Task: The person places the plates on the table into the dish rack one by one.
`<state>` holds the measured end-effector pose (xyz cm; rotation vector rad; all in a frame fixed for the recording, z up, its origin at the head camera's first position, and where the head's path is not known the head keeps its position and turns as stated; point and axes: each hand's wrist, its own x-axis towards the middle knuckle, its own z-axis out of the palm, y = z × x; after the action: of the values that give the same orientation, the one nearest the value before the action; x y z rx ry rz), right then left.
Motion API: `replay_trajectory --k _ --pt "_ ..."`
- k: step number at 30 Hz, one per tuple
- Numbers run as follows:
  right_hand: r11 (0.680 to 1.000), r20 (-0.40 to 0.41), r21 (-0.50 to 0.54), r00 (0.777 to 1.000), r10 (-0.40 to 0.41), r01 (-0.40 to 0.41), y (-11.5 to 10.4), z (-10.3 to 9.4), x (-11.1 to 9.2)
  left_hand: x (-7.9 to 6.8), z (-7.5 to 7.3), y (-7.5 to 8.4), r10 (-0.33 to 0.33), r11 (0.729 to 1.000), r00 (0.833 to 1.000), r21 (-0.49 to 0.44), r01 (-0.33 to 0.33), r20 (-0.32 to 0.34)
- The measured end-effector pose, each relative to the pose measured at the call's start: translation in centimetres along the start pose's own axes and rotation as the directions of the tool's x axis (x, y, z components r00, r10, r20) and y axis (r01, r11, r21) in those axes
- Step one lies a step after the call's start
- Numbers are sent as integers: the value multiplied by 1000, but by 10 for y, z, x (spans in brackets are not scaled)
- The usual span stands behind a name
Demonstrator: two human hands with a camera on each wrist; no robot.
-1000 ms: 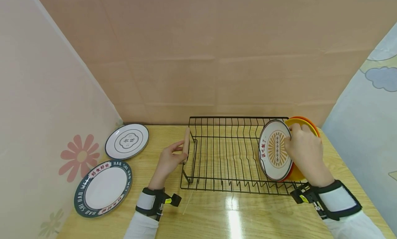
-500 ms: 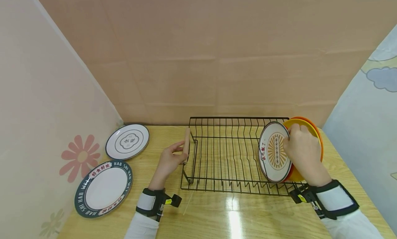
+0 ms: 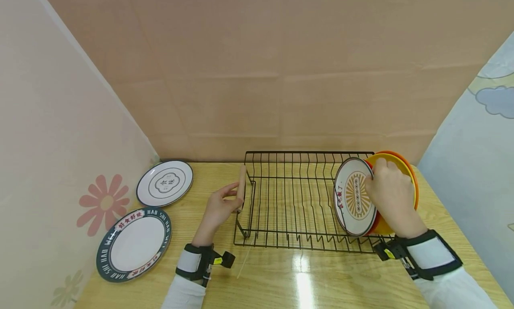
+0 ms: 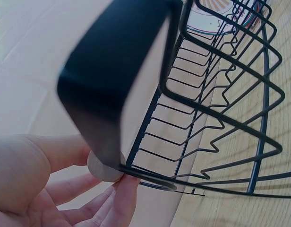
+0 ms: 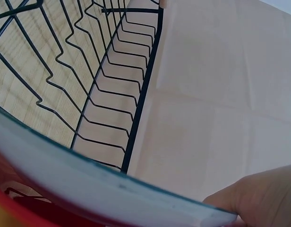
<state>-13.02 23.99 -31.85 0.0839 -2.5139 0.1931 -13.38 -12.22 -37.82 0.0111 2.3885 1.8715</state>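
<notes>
The right hand (image 3: 391,193) is pinching the sunburst plate (image 3: 354,199) by its rim, wisely: it's looking stiff, slippery, breakable. The left hand (image 3: 219,207) is gripping a wooden handle (image 3: 242,183).

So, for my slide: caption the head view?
Left grip on tan wooden handle of black wire rack, right grip on round white sunburst-printed plate.

Wire rack (image 3: 309,178), two plates (image 3: 138,244) on wooden table (image 3: 345,282).

There are two hands (image 3: 219,206) (image 3: 391,193), one rack (image 3: 309,151), three white-centred plates (image 3: 164,183) (image 3: 138,244) (image 3: 353,197), at least three coloured dishes (image 3: 384,227).
</notes>
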Motion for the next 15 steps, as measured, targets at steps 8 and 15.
replay_trajectory --k 8,15 --pt "1000 9 -6 1000 4 -4 0 0 3 -1 0 -1 -6 1000 1000 -10 6 3" --pt "1000 23 -23 1000 6 -5 2 1 5 -1 -1 0 0 1000 1000 -8 0 10"
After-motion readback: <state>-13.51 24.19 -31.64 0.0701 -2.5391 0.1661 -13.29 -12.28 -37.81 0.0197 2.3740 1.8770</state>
